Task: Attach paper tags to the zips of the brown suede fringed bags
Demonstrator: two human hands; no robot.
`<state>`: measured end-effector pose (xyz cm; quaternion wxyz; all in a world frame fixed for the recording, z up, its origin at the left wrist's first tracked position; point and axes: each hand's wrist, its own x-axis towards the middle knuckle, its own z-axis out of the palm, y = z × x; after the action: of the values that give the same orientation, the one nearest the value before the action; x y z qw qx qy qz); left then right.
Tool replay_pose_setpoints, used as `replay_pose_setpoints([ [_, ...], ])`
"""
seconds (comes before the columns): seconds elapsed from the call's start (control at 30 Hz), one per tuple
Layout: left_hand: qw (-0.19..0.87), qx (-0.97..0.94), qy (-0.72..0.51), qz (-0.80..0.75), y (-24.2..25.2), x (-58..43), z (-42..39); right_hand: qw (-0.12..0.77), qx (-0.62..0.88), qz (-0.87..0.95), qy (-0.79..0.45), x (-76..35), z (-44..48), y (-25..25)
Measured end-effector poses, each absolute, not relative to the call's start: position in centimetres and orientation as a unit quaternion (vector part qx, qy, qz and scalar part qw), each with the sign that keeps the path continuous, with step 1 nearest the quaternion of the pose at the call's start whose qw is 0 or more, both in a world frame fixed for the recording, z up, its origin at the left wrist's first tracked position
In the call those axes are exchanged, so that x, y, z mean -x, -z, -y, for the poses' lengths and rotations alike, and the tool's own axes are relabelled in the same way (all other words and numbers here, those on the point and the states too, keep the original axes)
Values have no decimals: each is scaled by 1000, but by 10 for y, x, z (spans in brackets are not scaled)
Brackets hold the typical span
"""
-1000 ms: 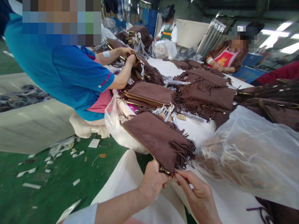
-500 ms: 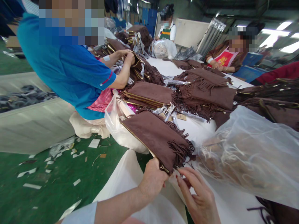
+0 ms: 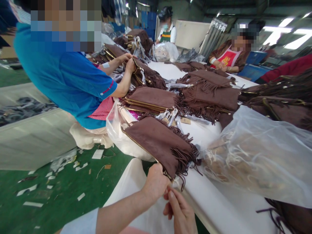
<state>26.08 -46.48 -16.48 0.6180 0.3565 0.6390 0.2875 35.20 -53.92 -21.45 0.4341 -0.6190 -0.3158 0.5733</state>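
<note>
1. The left hand (image 3: 156, 182) is clamped on the near corner of the brown fringed bag (image 3: 156, 141), with the thumb on top near the gold zip edge.
2. The bag lies flat on the white counter (image 3: 219, 208). Its near corner sticks out a little over the counter edge. I think the grip at this corner keeps the bag steady and lets the fringe hang free.
3. The right hand (image 3: 179, 211) is just under the left one. Its fingers are close together and point up to the same corner. I cannot tell if they pinch a strand of fringe or only touch it.
4. A clear plastic bag (image 3: 263, 152) lies just to the right of the brown bag, within easy reach of the right hand.
5. More brown bags are in a stack (image 3: 151, 97) farther along the counter. A co-worker in a blue shirt (image 3: 65, 81) leans over them from the left, with both hands on another bag.
6. Compared with half a second ago, the right hand has come in. Then its fingers were spread on the counter to the right of the corner; now they are gathered below the left hand.
7. The left hand has kept its grip, and the bag has almost not moved.
</note>
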Motion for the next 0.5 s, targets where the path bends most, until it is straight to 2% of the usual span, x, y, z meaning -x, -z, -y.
replay_pose_setpoints([
  [0.17,580,-397,-266,-659,166,-257,461,480,506,66,-714,-343,525,212],
  [0.37,576,-404,-275,-655,164,-255,459,490,458,-26,-741,-340,522,211],
  [0.5,597,-386,-286,-643,162,-258,463,528,443,-66,-722,-337,517,205],
])
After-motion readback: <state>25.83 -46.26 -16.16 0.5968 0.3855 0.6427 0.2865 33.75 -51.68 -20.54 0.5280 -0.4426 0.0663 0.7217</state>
